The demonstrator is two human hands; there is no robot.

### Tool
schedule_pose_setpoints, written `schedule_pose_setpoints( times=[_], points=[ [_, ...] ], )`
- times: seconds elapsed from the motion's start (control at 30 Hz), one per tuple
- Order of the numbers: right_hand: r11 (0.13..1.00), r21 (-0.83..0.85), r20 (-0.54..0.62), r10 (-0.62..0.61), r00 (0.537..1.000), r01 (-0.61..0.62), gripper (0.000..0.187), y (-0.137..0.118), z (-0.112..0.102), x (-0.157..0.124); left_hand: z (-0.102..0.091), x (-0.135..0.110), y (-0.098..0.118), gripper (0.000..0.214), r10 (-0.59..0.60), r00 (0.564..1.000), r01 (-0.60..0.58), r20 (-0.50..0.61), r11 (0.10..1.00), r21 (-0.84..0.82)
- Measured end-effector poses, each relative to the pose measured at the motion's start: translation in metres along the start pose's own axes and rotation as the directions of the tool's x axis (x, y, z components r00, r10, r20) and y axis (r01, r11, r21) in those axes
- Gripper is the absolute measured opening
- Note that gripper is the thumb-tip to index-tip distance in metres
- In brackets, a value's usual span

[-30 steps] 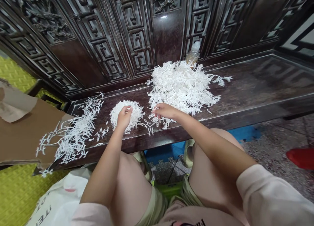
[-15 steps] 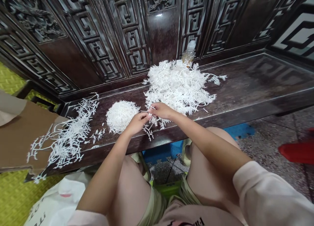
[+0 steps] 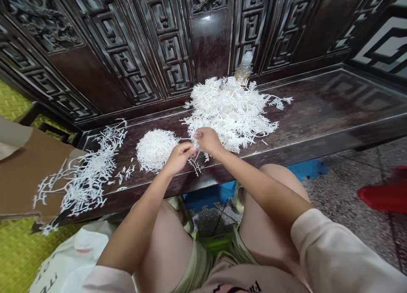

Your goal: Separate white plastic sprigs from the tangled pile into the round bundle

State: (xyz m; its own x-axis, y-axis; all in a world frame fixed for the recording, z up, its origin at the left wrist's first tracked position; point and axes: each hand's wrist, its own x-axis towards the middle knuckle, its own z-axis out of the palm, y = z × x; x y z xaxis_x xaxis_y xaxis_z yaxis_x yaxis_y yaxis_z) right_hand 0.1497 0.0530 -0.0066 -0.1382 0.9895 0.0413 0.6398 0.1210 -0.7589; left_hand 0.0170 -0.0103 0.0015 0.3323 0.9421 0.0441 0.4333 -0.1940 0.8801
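On a dark carved wooden bench (image 3: 318,115) lies a big heap of white branched plastic sprues (image 3: 230,108). My right hand (image 3: 207,141) and my left hand (image 3: 178,157) meet at its near edge, both pinching one white sprue piece (image 3: 194,152) between their fingers. Just left of my left hand sits a small round mound of tiny white plastic pieces (image 3: 154,150). Farther left a scatter of bare white sprue frames (image 3: 85,178) spreads over the bench end and a cardboard sheet.
A clear plastic bottle (image 3: 244,67) stands behind the big heap against the carved backrest. Brown cardboard (image 3: 22,174) lies at the left, a white plastic bag (image 3: 73,263) below it by my knee. A red object (image 3: 383,197) is on the speckled floor at right.
My left hand left the small round mound and came right to meet my right hand at the big heap's edge. Both hands now pinch one sprue piece.
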Motion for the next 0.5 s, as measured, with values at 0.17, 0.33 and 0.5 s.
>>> schedule_pose_setpoints(
  times=[0.17, 0.33, 0.5],
  points=[
    [0.994, 0.002, 0.02, 0.11, 0.994, -0.11, 0.016, 0.024, -0.027, 0.019, -0.024, -0.004, -0.007, 0.032, -0.037, 0.985, 0.076, -0.171, 0.97, 0.229],
    [0.972, 0.217, 0.34, 0.009, 0.94, -0.088, 0.028, 0.017, -0.02, 0.008, -0.078, 0.0, -0.075, 0.031, -0.281, 0.785, 0.519, -0.553, 0.786, 0.336],
    [0.952, 0.278, 0.452, -0.014, 0.892, -0.126, 0.024, 0.003, -0.008, 0.0, -0.089, -0.008, -0.11, 0.04, -0.41, 0.678, 0.627, -0.61, 0.757, 0.187]
  ],
)
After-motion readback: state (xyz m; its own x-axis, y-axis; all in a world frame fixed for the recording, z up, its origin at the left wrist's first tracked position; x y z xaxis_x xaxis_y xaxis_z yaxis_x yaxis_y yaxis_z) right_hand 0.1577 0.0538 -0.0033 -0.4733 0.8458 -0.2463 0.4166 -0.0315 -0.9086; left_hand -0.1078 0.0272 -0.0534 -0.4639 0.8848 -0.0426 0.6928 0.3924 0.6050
